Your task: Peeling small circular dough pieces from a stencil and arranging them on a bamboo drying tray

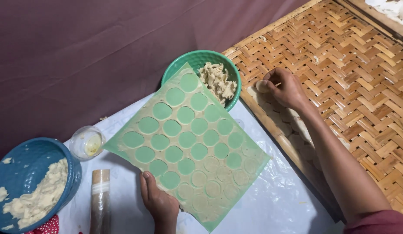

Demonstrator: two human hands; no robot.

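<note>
Nearest the camera, the left hand (160, 203) is pressing flat on the near edge of the green mat (188, 147), fingers spread and closed on nothing, pinning the sheet to the white plastic cover (270, 203) beneath. Across the mat lies a thin sheet of rolled dough (210, 197), punched all over; most rounds are already lifted out, showing green holes, while a cluster near the lower right corner is sitting uncut from the sheet.

Over on the right, the right hand (286, 89) is reaching onto the woven bamboo tray (353, 73), fingertips pinched together on a small dough round (262, 86) at the tray's near edge. More pale rounds are lying in a row along that edge, partly hidden under the forearm.

These rounds look light, soft and very thin, so they are likely to stretch or tear if gripped hard; a gentle pinch at the rim, or a fingertip slid under, seems the safe hold.

Behind the mat's far corner, a green bowl (201, 60) is holding dough scraps (216, 80). At left, a blue bowl (30, 173) is carrying a lump of dough, a small clear cup (86, 143) is standing beside it, and a wrapped rolling pin (100, 201) is lying just left of the pinning hand.
</note>
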